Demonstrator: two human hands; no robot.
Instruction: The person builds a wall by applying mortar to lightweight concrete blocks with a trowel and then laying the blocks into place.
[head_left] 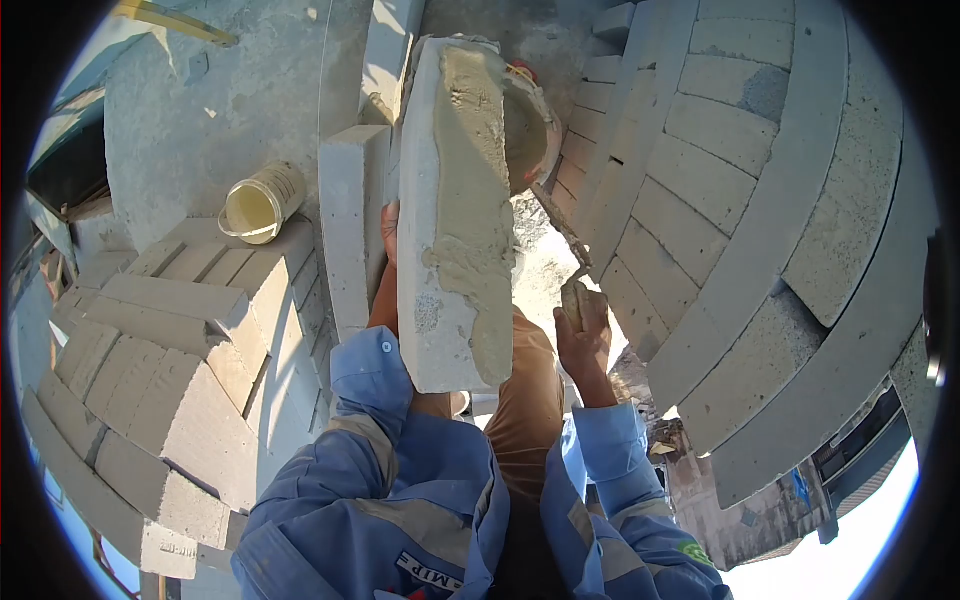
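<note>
A long pale concrete block (418,200) stands on its end in front of me, with wet grey mortar (475,200) spread along its right part. My left hand (390,228) grips the block's left side; most of its fingers are hidden behind the block. To the right, my right hand (583,325) is closed around the handle of a trowel (562,222). The trowel's mortar-smeared metal points up and away, near a bucket (552,150) that is partly hidden behind the block and has mortar on its rim.
Stacked blocks (160,390) fill the lower left, with a pale bucket (262,205) lying tilted behind them. Another block (350,220) stands just left of the held one. A block wall (710,190) runs along the right. Concrete floor (250,100) lies ahead.
</note>
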